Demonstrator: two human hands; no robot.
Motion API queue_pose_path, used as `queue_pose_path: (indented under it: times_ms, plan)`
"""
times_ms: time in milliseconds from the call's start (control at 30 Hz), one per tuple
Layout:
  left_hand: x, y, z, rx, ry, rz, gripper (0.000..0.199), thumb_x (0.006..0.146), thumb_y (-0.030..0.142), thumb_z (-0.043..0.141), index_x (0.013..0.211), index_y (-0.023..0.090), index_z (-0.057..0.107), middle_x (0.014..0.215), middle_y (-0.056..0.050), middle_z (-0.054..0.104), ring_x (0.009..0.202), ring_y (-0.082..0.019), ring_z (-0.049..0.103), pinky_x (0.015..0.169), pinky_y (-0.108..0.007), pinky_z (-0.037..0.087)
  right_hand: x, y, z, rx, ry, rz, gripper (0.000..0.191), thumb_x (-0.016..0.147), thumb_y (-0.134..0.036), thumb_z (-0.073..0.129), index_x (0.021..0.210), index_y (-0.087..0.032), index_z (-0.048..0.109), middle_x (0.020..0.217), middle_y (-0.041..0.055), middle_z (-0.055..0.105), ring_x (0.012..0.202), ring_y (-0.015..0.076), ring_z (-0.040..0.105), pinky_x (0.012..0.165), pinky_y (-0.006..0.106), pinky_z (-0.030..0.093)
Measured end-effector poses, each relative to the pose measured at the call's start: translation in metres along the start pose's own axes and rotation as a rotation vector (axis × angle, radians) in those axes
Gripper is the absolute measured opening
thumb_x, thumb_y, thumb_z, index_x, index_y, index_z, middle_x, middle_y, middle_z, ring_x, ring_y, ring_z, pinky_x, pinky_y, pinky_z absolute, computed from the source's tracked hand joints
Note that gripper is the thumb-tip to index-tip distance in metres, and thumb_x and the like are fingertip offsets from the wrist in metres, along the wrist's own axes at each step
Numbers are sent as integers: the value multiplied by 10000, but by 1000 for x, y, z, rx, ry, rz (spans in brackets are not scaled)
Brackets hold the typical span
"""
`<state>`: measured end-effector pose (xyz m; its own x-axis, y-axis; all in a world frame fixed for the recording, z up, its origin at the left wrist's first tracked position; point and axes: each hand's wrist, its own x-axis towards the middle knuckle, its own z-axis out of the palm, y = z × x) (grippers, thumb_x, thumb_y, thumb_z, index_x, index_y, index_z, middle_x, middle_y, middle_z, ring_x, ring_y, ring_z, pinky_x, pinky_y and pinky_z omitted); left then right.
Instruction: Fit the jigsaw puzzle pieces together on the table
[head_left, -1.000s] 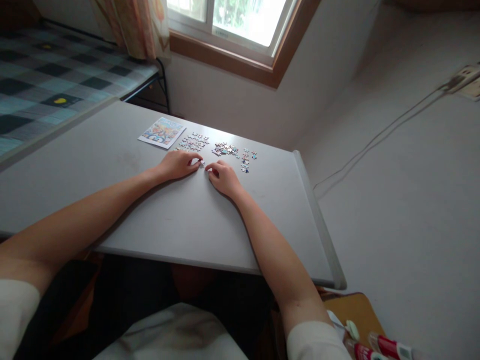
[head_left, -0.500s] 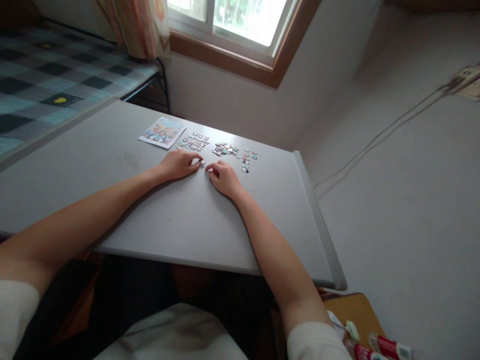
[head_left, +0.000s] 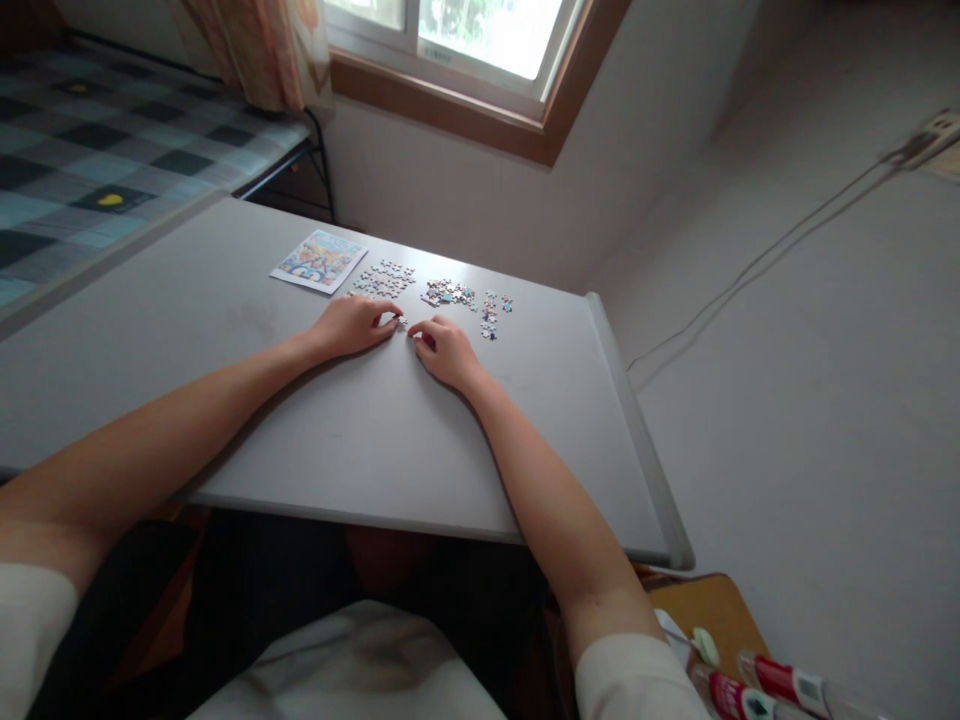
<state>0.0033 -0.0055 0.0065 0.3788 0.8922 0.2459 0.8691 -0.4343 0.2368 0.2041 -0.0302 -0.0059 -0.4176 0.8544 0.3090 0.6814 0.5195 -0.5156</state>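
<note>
My left hand (head_left: 355, 325) rests on the grey table, its thumb and index finger closed on a small puzzle piece (head_left: 403, 321). Just to the right, my right hand (head_left: 444, 350) lies with its fingers curled together, and whatever is at its fingertips is too small to make out. Beyond my left hand are spaced-out puzzle pieces (head_left: 385, 279). A denser pile of pieces (head_left: 448, 292) lies behind my right hand, with a short column of pieces (head_left: 489, 315) to its right. A colourful picture sheet (head_left: 320, 261) lies flat at the left of the pieces.
The grey table (head_left: 360, 440) reaches the wall under the window. A bed with a checked cover (head_left: 135, 150) stands at the left. At the lower right, bottles with red labels (head_left: 780, 678) lie by a wooden stool (head_left: 716, 610). A cable (head_left: 739, 285) hangs along the right wall.
The view has shifted slightly. Both hands keep nearly the same pose, close together, and the puzzle pieces look unchanged.
</note>
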Motion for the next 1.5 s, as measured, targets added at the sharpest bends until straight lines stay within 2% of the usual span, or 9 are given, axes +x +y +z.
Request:
queue_pose_path:
  times_ms: [667, 933, 1500]
  plan:
    - [0, -1, 1, 3, -3, -1, 414, 853, 481, 450, 1091, 265, 712, 701, -11, 680, 670, -166, 621, 579, -243, 357, 0, 1, 1, -1, 9, -9, 237, 876, -209, 484, 979, -205, 697, 843, 26, 565, 771, 139, 522, 781, 272, 418]
    - [0, -2, 2, -9, -4, -3, 410, 854, 476, 460, 1100, 265, 713, 720, -13, 698, 695, -176, 632, 628, -247, 389, 0, 1, 1, -4, -1, -5, 247, 877, -212, 480, 992, -206, 698, 860, 28, 567, 782, 139, 522, 784, 269, 417]
    - [0, -2, 2, -1, 7, 0, 399, 851, 474, 470, 1090, 272, 717, 699, -9, 680, 661, -171, 623, 583, -248, 369, 1, 3, 2, -9, 3, -14, 233, 884, -217, 484, 985, -208, 694, 851, 25, 558, 775, 139, 518, 789, 267, 413]
